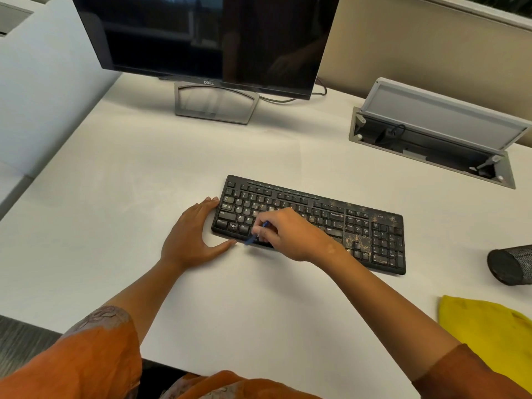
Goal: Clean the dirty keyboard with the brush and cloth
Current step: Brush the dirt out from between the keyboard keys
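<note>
A black keyboard (359, 226) lies on the white desk, its right half speckled with brownish dirt. My left hand (193, 234) rests flat against the keyboard's left end, fingers straight along the edge and thumb along the front. My right hand (285, 234) hovers over the lower left keys and grips a thin blue brush (254, 236), whose blurred tip points down at the front edge near the space bar. A yellow cloth (489, 332) lies at the right front of the desk, away from both hands.
A dark monitor (207, 36) on a grey stand (214, 103) stands at the back. An open cable box (431, 139) is set into the desk at the back right. A dark mesh cup (511, 264) lies on its side at the right edge.
</note>
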The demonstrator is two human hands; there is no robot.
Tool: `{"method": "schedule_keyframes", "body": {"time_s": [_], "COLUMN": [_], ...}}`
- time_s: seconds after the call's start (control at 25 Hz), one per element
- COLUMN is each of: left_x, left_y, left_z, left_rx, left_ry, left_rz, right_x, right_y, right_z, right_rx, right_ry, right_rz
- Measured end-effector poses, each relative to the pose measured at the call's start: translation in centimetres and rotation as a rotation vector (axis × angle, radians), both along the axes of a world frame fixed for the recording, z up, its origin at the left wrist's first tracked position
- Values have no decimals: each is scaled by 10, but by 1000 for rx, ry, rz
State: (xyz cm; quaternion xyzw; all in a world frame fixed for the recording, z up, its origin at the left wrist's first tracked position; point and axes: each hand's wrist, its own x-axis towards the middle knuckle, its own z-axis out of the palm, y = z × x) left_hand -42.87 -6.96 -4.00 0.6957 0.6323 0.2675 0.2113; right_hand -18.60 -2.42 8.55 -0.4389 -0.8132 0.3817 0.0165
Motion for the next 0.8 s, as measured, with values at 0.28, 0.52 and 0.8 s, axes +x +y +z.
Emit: {"method": "schedule_keyframes", "body": {"time_s": [0.28,0.52,0.8], "left_x": [1,4,35], "left_y": [-1,-5,-29], "left_z": [2,3,0], "left_rx": [-17,-20,4], "left_ry": [11,14,26], "left_rz": [16,39,128], "right_x": [36,39,33], "right_y": [2,1,8], "right_z": [-3,-22,-31], "right_rx": [-235,-400,-216], "right_ry": [481,680,491], "right_rz": [-566,-813,-667]}}
